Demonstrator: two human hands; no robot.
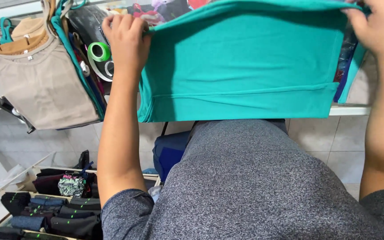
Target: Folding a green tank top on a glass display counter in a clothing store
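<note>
The fingers of the left hand are curled shut over the top left edge of a teal garment, pinching the cloth. The right hand grips the top right corner the same way, its fingers folded down over the edge. Between the two hands the garment is held up and stretched flat, in front of the person's chest and above a white shelf edge.

The garment is a plain, smooth knit in a solid blue-green, with no print showing. It hangs doubled, with a stitched hem line running across near its lower edge and a second layer of cloth showing below and at the left side.

Under it is the person's grey marled shirt. To the left, a beige top hangs on a hanger with other clothes packed behind it, and a roll of green tape sits just beside the left wrist. Lower left, open boxes on the floor hold rows of dark folded clothes with small green tags. A blue bag stands near them. The floor is laid with pale tiles.
</note>
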